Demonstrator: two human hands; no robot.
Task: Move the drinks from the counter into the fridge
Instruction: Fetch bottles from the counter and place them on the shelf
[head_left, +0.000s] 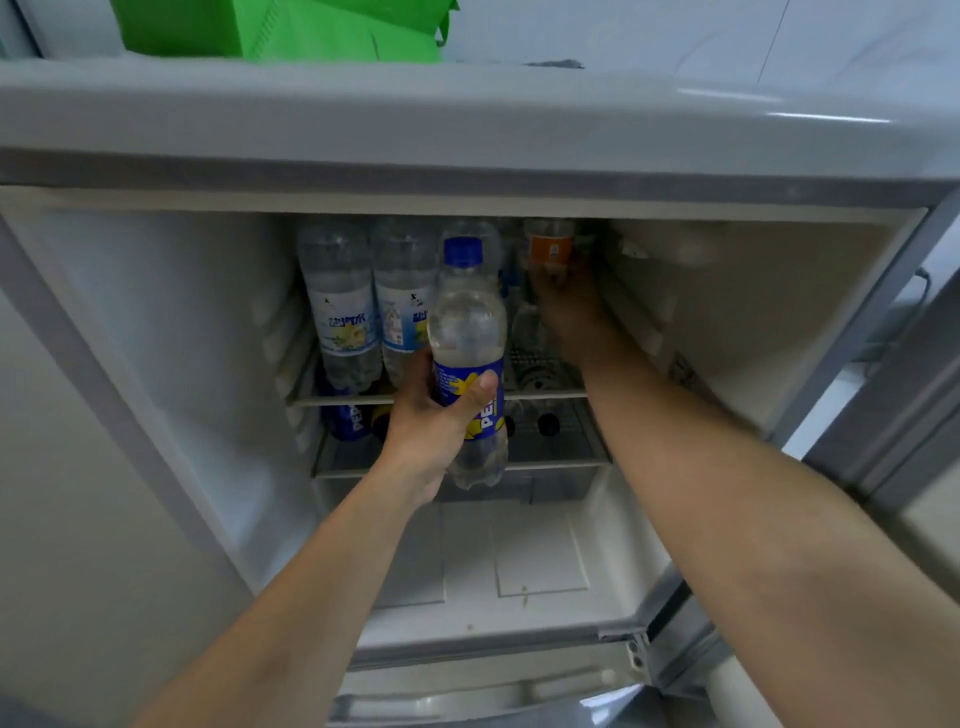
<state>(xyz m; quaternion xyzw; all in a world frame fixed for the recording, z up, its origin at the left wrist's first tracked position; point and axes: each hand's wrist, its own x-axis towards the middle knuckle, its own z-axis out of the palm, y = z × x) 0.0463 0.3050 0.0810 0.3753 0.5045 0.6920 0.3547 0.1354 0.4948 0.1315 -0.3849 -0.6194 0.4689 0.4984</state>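
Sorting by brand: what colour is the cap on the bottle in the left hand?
Blue cap, seen clearly in the head view.

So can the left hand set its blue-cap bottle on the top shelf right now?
Probably yes. The left hand grips the blue-cap bottle just in front of the top shelf, beside the two clear bottles. The right hand, at the orange-label bottle, crowds the gap.

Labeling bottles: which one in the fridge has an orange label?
The orange-label bottle, top shelf far right, at the right hand; the other labels are blue or white.
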